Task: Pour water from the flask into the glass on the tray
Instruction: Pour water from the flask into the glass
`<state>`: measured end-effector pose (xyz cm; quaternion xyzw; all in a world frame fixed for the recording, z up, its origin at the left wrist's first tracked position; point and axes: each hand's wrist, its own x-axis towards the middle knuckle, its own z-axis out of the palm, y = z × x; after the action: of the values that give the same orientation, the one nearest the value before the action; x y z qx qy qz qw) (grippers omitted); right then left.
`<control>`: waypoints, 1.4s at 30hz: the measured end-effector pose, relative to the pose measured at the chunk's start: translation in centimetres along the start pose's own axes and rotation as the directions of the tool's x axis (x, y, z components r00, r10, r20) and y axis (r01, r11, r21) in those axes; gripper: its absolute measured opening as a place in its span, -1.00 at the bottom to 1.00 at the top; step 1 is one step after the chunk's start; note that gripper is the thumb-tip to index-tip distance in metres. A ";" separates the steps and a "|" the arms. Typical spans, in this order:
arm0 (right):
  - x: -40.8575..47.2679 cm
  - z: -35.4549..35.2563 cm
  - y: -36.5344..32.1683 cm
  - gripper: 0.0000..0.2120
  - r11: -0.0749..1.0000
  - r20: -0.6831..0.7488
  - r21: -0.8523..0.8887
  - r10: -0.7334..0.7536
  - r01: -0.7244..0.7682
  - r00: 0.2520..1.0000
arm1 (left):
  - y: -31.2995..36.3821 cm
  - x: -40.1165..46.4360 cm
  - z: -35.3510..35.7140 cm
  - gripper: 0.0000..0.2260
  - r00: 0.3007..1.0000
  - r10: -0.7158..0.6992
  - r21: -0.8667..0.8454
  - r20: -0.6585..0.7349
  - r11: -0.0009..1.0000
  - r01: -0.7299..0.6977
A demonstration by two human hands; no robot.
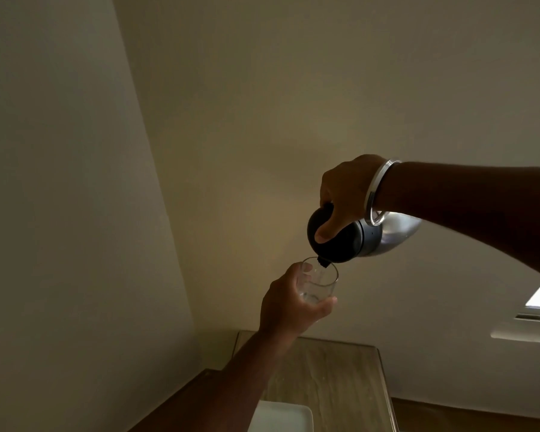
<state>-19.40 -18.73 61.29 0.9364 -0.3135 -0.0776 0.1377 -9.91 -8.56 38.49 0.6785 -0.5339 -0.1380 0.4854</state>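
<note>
My left hand (289, 304) holds a clear glass (320, 283) up in the air, well above the table, with a little water in its bottom. My right hand (345, 194) grips the black top of a steel flask (396, 233), thumb pressed on the lid. The flask is tipped to the left, and its black spout sits right over the glass rim. A metal bangle circles my right wrist. A white tray (282, 416) lies on the table below, at the bottom edge of the view.
A glass-topped wooden table (340, 378) stands below against a plain wall corner. A bright window and a white ledge (530, 335) show at the right edge.
</note>
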 end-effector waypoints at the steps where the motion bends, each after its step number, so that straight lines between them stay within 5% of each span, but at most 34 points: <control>1: 0.0 -0.1 0.0 -0.31 1.000 -0.007 -0.011 -0.004 0.003 1.000 | 0.0 0.1 0.0 -0.34 1.000 0.003 0.006 -0.004 1.000 -0.003; 42: 0.9 -0.4 0.2 -0.35 0.993 -0.045 -0.115 -0.029 0.023 0.999 | -0.5 2.2 0.9 -0.35 0.999 0.008 0.070 -0.041 0.998 -0.005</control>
<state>-18.69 -19.38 61.64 0.9325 -0.2930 -0.0753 0.1975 -9.42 -10.90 38.39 0.6961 -0.5304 -0.1036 0.4727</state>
